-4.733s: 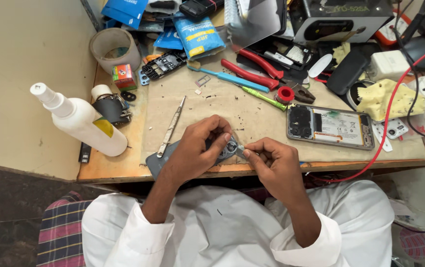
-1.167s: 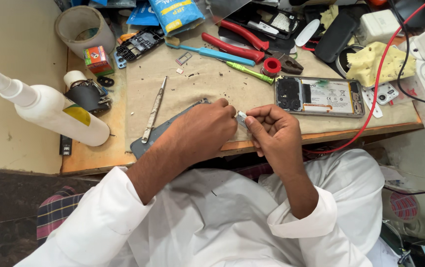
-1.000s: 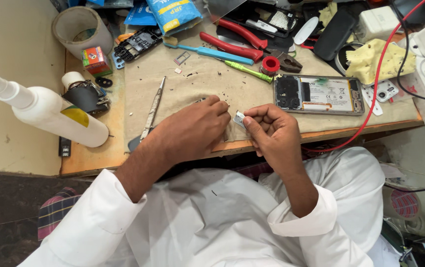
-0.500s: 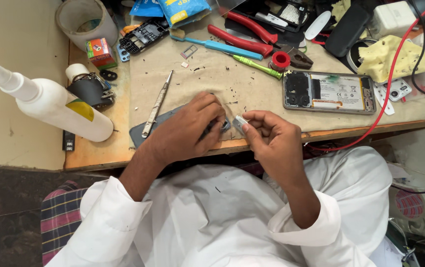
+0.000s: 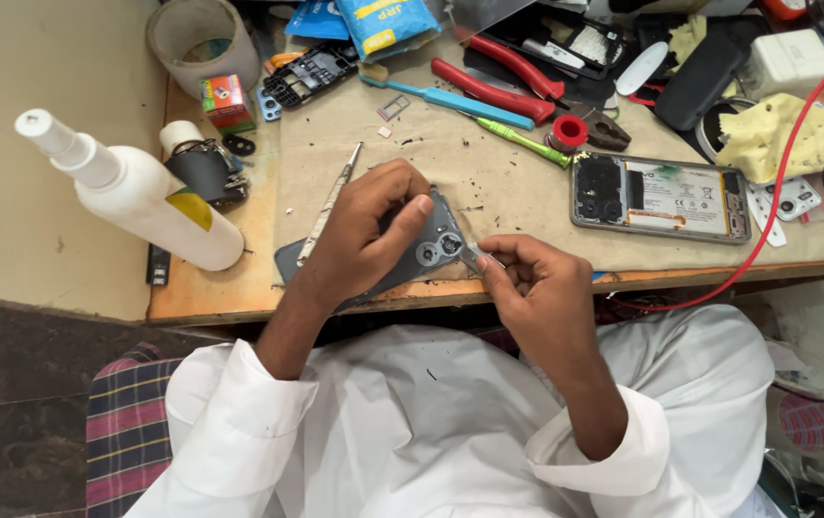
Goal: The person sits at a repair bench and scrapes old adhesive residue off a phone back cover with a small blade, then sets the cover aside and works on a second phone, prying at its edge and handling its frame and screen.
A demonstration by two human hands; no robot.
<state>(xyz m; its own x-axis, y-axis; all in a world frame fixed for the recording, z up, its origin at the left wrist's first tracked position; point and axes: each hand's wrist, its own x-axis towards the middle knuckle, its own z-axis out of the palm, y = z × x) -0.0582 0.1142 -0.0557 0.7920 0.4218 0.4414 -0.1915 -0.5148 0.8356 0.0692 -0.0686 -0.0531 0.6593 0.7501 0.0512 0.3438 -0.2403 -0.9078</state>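
Note:
A dark grey phone back cover with round camera rings lies at the front edge of the wooden bench. My left hand presses down on it, fingers spread over its upper part. My right hand pinches thin metal tweezers, whose tip touches the cover's camera corner. An opened phone with its insides showing lies flat to the right.
A white squeeze bottle lies at the left. A metal pry tool, blue and green tools, red-handled pliers, a red tape roll, yellow cloth, a red cable and a tape ring crowd the bench.
My left hand has slid up the cover, uncovering the camera rings. My right hand now brings the tweezers' tip onto the cover's corner.

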